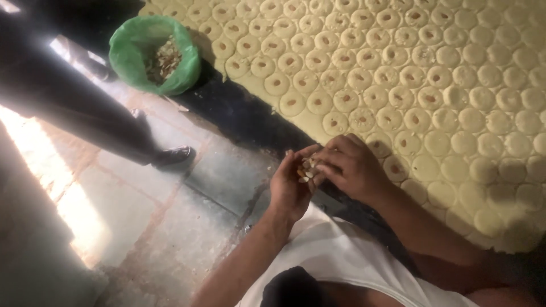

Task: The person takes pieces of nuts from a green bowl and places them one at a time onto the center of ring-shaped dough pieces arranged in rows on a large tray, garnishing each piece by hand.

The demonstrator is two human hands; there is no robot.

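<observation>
My left hand (290, 185) is cupped palm up near the sheet's lower left edge, holding a small pile of sliced nut pieces (307, 167). My right hand (350, 165) lies over it, fingertips pinching into the pile. Just beyond both hands spreads a wide pale yellow sheet (310, 120) covered with rows of round flattened sweets (360, 119). Many sweets carry a brownish nut piece in a centre dent; those to the right and near the lower edge look plain.
A green bag-lined bowl (128, 48) of chopped nuts sits on the floor at the sheet's upper left corner. Another person's dark-trousered leg and shoe (173, 154) stand on the tiled floor at left. A bright sunlit patch (68, 210) crosses the floor.
</observation>
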